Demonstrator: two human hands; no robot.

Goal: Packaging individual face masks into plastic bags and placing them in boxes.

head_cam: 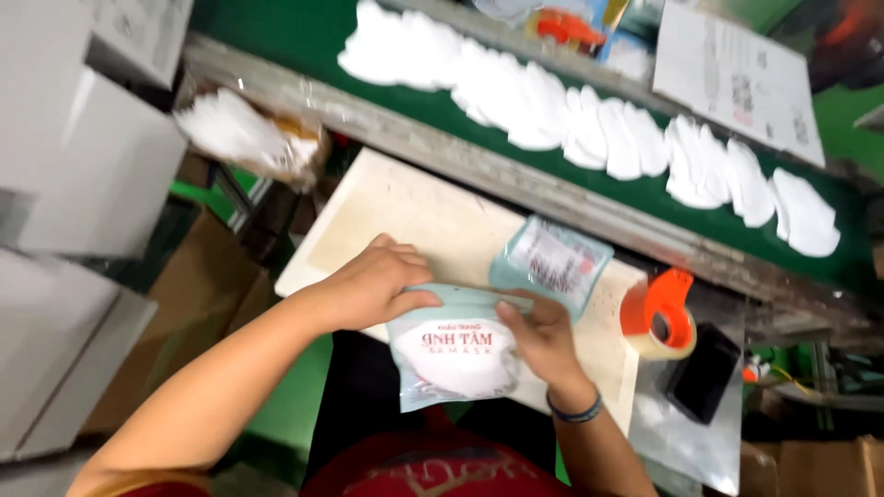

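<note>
Mask pouch (453,354) held by both hands' fingers (419,296).

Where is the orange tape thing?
In the head view, the orange tape dispenser sits to the right, at the right edge of the pale work board, just beyond the right hand, with a black phone beside it.
</note>
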